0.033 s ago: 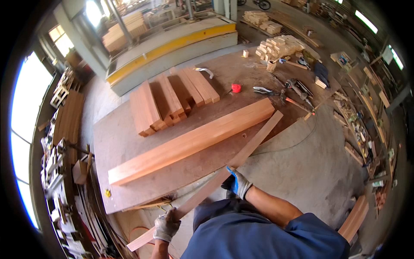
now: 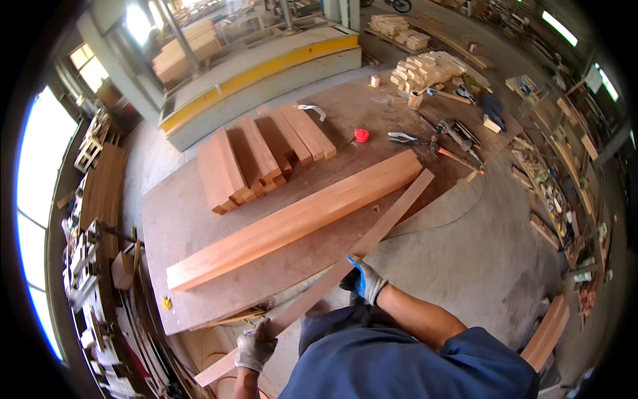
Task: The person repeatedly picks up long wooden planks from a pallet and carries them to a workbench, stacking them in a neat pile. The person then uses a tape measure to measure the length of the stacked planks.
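A long, thin wooden board (image 2: 312, 290) runs slantwise in front of me, its far end reaching over the worktable (image 2: 199, 309). My left hand (image 2: 256, 346), in a grey-white work glove, is closed around the board near its lower end. Farther up, my right hand (image 2: 364, 280), in a blue and grey glove, grips the same board by its edge. Just beyond lies a thick reddish timber beam (image 2: 292, 223), flat on the table. The board's far end is close to the beam's right end; whether they touch, I cannot tell.
Several reddish beams (image 2: 222, 166) lie side by side at the table's far left. Toward the right are a red tape measure (image 2: 361, 135), pliers (image 2: 402, 138), a hammer (image 2: 452, 155), a power tool (image 2: 457, 135) and a pile of small wood blocks (image 2: 425, 72). A yellow-edged machine (image 2: 266, 70) stands behind.
The view has shifted very slightly. Both hands keep their hold on the board, and nothing on the table has visibly moved.
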Action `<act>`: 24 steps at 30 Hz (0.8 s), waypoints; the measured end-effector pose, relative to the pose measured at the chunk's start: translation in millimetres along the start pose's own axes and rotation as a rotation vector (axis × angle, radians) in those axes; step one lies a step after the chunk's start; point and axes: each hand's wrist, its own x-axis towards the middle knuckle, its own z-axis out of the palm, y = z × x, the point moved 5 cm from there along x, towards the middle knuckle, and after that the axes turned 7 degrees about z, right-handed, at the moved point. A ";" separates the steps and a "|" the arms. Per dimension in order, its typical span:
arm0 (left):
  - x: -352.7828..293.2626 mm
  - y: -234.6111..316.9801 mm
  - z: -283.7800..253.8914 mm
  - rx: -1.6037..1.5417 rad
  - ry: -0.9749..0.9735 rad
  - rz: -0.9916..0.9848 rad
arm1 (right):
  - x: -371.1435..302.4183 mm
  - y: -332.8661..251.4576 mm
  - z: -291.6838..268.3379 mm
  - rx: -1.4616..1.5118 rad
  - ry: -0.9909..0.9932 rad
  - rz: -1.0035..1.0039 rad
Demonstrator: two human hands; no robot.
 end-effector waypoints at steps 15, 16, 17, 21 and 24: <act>158.1 -125.9 -19.2 0.022 -0.015 0.234 | 80.9 -51.1 64.0 -0.243 0.439 -0.160; 160.0 -130.0 -18.5 0.014 -0.002 0.238 | 80.7 -51.8 68.7 -0.243 0.453 -0.162; 160.5 -133.3 -17.1 0.005 0.011 0.242 | 79.8 -52.2 72.9 -0.243 0.467 -0.163; 155.1 -121.2 -28.3 0.153 0.157 0.342 | 78.1 -53.6 78.8 -0.261 0.483 -0.171; 160.0 -109.5 -45.9 0.188 0.149 0.316 | 81.3 -49.6 79.6 -0.223 0.497 -0.169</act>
